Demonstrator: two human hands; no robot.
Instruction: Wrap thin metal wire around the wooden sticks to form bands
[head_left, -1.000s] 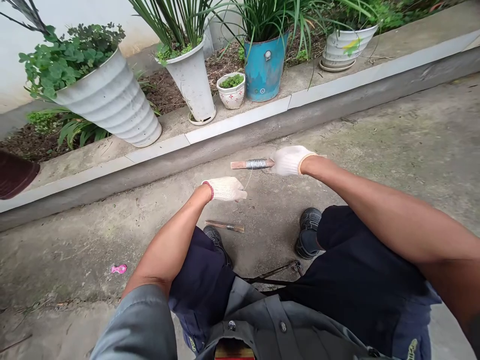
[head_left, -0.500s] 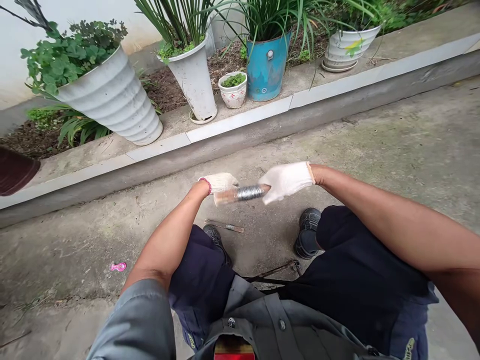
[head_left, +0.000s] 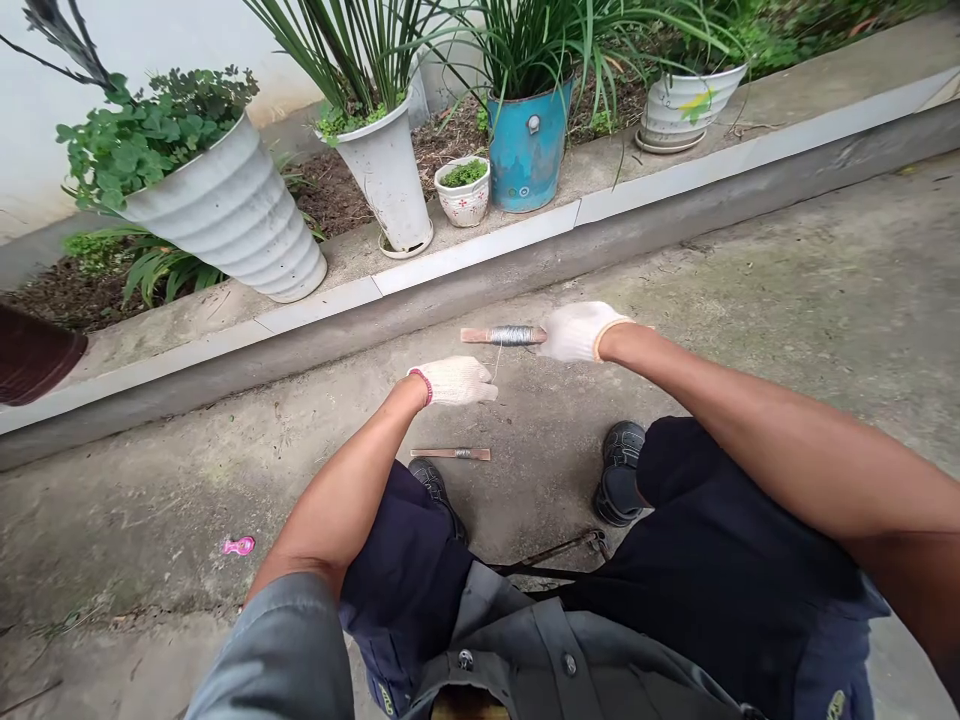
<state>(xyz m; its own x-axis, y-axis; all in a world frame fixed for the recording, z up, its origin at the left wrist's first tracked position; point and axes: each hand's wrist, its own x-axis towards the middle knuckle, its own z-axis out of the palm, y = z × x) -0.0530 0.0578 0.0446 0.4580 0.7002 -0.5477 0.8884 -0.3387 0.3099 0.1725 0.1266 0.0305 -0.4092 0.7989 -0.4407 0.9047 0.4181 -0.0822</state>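
Observation:
My right hand [head_left: 576, 332], in a white knitted glove, is closed on the right end of a flat wooden stick [head_left: 474, 336]. Silvery wire [head_left: 514, 336] is wound in many turns round the stick's middle. A loose length of wire [head_left: 499, 362] runs down from the winding to my left hand [head_left: 459, 381], gloved in white with a red cuff, whose fingers are pinched on it. Below my left hand, a second wooden stick [head_left: 435, 454] with a little wire round it lies on the concrete by my left shoe.
Along the raised concrete ledge [head_left: 480, 235] stand a ribbed white planter [head_left: 232, 215], a tall white pot [head_left: 390, 180], a small pot [head_left: 465, 205] and a blue bucket [head_left: 529, 150]. A pink object [head_left: 238, 546] lies at left on the ground. Between my feet is a long metal tool [head_left: 562, 548].
My right hand has raised the wound stick away from me. My left hand has come slightly nearer and right, and a strand of wire now shows between the hands.

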